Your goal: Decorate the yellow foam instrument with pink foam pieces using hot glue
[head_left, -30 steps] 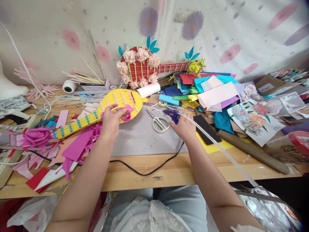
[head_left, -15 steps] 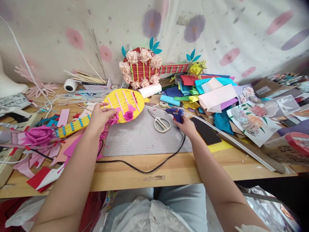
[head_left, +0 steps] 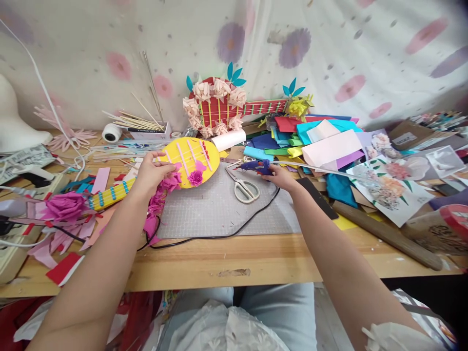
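Note:
A yellow craft guitar (head_left: 190,158) with pink strips and strings rests tilted over the mat, its neck to the left. My left hand (head_left: 153,173) is closed on it where body meets neck, partly hiding that join. Magenta paper flowers (head_left: 196,177) sit on its lower side. In my right hand (head_left: 280,176) is a blue glue gun (head_left: 256,167), nozzle pointing left toward the guitar, fingers wrapped round its handle. A long pale glue stick (head_left: 318,168) runs out of its back. Between the hands, scissors (head_left: 245,189) lie partly open on the grey cutting mat (head_left: 219,214).
The gun's black cord (head_left: 234,229) loops across the mat. Behind stands a red craft guitar (head_left: 215,109) with pale roses. Coloured paper (head_left: 332,146) piles up at right, near a wooden stick (head_left: 391,236). A power strip (head_left: 22,239) lies at left.
My right hand has lifted the glue gun and turned it more level, nozzle further left; the glue stick has swung up. The cord has shifted up the mat. My left hand stays on the guitar.

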A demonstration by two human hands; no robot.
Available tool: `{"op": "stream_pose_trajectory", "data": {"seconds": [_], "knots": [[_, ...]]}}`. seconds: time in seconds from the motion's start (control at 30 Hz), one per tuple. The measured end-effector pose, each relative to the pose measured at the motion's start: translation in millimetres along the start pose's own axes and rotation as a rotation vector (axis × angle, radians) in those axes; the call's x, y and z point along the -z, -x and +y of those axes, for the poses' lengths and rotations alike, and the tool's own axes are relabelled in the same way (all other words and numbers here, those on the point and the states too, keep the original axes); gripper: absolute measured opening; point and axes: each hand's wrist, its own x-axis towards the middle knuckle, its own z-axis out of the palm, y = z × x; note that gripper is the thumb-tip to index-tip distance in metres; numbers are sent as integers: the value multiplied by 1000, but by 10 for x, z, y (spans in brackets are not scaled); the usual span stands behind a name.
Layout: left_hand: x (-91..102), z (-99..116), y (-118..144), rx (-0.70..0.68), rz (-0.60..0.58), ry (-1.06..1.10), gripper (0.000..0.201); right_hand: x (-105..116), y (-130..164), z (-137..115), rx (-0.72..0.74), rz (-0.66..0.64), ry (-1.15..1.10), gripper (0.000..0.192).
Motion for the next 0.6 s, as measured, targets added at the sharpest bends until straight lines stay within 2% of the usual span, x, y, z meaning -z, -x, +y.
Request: {"op": "stream_pose_trajectory", "data": {"seconds": [0.1, 0.23, 0.33, 0.4, 0.5, 0.57, 0.6], "knots": [[10, 36, -14, 11, -7, -63, 44, 10, 26, 26, -8, 28, 172, 33], [14, 81, 7, 25, -17, -131, 44, -12, 57, 113, 31, 61, 276, 36], [30, 70, 33, 13, -31, -139, 46, -66, 180, 146, 80, 202, 343, 41], [48, 45, 42, 2, -41, -143, 48, -104, 326, 111, 60, 327, 397, 41], [72, 13, 40, -9, -48, -151, 50, -146, 552, -101, -56, 396, 451, 35], [75, 4, 31, -20, -38, -168, 55, -182, 631, -366, -85, 316, 424, 32], [71, 1, 25, -29, -23, -181, 58, -213, 637, -530, -44, 244, 373, 31]]}}
